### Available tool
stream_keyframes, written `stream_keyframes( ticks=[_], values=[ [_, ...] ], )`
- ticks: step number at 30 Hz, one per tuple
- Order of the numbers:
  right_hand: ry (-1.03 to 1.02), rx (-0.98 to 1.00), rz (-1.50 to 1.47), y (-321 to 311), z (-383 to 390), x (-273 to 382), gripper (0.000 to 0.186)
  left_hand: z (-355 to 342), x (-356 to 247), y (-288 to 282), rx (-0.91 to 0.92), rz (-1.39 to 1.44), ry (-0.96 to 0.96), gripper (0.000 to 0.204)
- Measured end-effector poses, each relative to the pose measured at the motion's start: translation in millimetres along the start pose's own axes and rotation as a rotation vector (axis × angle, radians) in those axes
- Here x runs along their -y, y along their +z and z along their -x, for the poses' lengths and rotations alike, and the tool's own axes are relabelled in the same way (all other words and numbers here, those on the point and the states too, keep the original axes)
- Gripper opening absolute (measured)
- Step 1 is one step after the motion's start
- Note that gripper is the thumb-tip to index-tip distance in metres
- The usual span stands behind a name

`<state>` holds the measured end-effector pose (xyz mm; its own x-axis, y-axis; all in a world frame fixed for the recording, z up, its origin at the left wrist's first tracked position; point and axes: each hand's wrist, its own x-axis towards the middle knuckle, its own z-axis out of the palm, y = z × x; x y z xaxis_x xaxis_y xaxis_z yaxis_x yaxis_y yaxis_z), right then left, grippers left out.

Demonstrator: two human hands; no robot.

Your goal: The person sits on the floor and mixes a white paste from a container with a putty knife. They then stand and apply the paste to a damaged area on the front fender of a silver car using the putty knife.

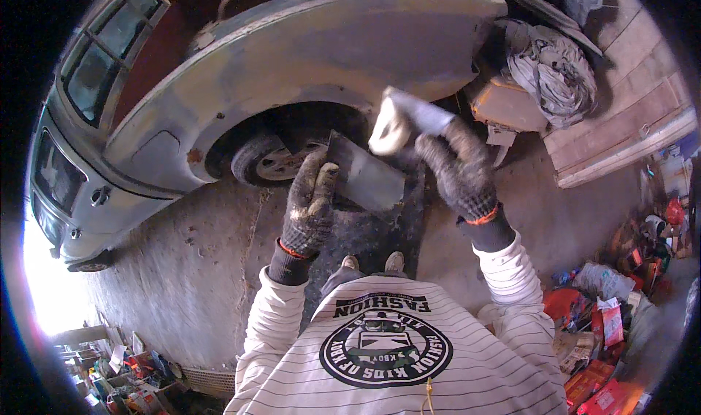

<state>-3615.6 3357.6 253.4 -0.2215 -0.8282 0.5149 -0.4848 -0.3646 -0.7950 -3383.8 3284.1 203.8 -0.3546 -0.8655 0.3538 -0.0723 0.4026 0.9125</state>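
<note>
Left hand: my left hand (310, 204), in a grey knit work glove with an orange cuff band, is closed on the left edge of a flat grey metal sheet (365, 174), thumb on top.
Metal sheet: I see it held tilted in front of me, above my shoes (372, 261) and over the dark mat (380, 232) on the floor, just in front of the car's wheel.
Right hand: my right hand (456, 170), in a matching glove, is gripping a grey can-like container (420, 114) with a pale roll or lid (388, 128) at its near end; which it is I cannot tell. The container is raised just above the upper right corner of the sheet.
Car: a grey primed car body (292, 57) fills the upper left, with its wheel (274, 163) under the arch.
Floor: bare concrete floor (197, 269).
Surroundings: a heap of crumpled paper or cloth (551, 68) lies by wooden boards (628, 115) at upper right; red and orange packets (606, 342) are scattered at lower right.
</note>
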Motion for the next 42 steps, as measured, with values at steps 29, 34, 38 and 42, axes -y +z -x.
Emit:
stream_keyframes(
  ticks=[29,34,38,42],
  values=[
    [-0.343,-0.058,0.51,-7.6,0.9,5.6,0.035,-25.5,-14.4,33.3,0.052,0.468,-0.167,0.024],
    [-0.298,0.199,0.544,-25.6,1.6,-1.5,0.038,-29.2,-16.4,19.9,0.021,0.386,-0.074,0.022],
    [-0.342,0.091,0.737,-33.5,2.1,-1.8,0.034,-31.7,-4.2,9.1,-0.119,-0.217,0.354,0.023],
    [-0.078,-0.192,0.414,-13.2,18.5,-18.7,0.025,-31.9,7.7,11.2,-0.216,-0.104,0.296,0.025]
  ],
)
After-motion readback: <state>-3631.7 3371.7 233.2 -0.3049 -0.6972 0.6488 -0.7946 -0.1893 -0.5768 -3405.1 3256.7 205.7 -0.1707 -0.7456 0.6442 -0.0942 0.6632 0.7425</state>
